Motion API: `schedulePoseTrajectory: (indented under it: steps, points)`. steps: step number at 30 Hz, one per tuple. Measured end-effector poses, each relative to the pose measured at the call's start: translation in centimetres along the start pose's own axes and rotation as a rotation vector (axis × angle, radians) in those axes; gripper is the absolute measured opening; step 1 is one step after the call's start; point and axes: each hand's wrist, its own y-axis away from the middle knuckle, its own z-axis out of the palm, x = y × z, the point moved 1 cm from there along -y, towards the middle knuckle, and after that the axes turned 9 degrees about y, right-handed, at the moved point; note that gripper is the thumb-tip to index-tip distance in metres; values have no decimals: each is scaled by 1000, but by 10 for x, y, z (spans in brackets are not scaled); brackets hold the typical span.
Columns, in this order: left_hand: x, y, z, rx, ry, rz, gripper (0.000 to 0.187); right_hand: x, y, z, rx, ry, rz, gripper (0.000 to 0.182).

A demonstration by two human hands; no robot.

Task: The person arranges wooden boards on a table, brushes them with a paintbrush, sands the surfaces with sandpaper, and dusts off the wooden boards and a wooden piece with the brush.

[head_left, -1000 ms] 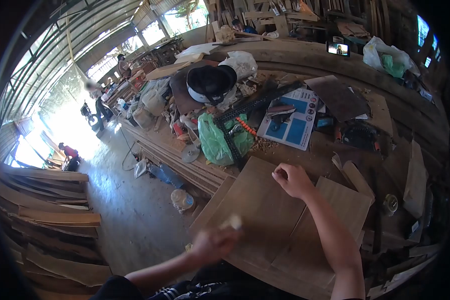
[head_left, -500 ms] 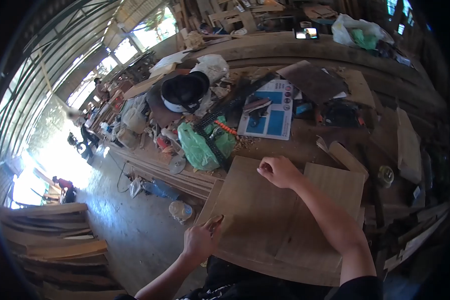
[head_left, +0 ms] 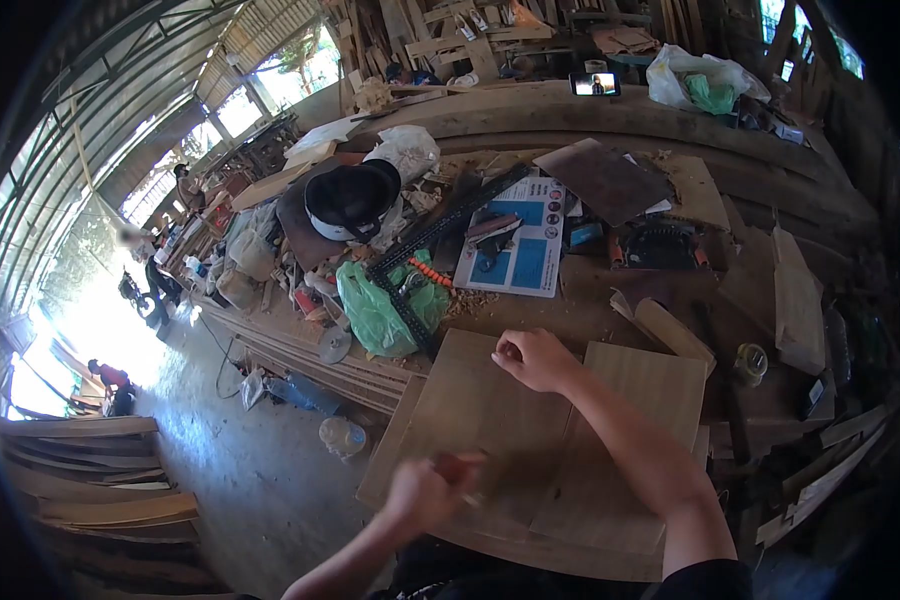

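While the right hand (head_left: 537, 361) curls closed above the wooden panel (head_left: 475, 405), the left hand (head_left: 432, 491) blurs, its grip unclear.

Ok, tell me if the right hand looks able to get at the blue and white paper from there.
Probably yes: the paper lies beyond the far edge of the board, ahead of the right hand, and nothing tall seems to stand between. Tools on top hide part of it, though.

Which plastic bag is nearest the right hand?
The green bag, left of the right hand; the white bag by the cap and another beside the phone lie farther.
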Motion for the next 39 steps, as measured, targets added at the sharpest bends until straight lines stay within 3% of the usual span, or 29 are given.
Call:
schedulePoseTrajectory:
  steps: [3,6,8,10,13,17,19,22,25,27,29,30,32,35,39]
  points:
    - [-12,-20,-45,229,-212,-36,20,2,0,-1,1,12,8,25]
    - [8,-32,-39,139,-584,-127,22,1,-1,3,15,20,-6,25]
    - [28,-32,-8,136,-398,6,23,3,0,2,34,14,-15,25]
    - [34,-30,28,-10,-227,245,19,1,2,1,38,0,-13,25]
    - [38,-41,51,-88,140,272,19,2,3,0,54,-16,-25,25]
    - [30,-75,21,-20,-119,86,20,5,0,3,87,-85,-54,30]
    - [-9,-96,7,212,-53,93,20,11,-5,2,58,-239,42,37]
    - [-16,-114,-18,431,-411,86,21,23,-11,2,116,-368,153,47]
    - [-6,-112,3,314,-461,12,24,34,-18,9,160,-450,194,57]
    - [9,-101,37,136,-423,88,21,38,-17,11,178,-538,209,61]
    - [32,-93,63,225,-300,359,20,31,-16,7,190,-656,208,64]
    - [30,-98,65,205,-261,287,22,28,-15,5,176,-801,310,63]
    - [18,-109,57,166,-181,141,30,37,-19,3,144,-835,297,65]
    - [0,-134,25,313,-242,37,26,45,-21,6,170,-869,301,68]
    - [-21,-163,-10,452,-344,43,23,42,-21,6,298,-735,312,69]
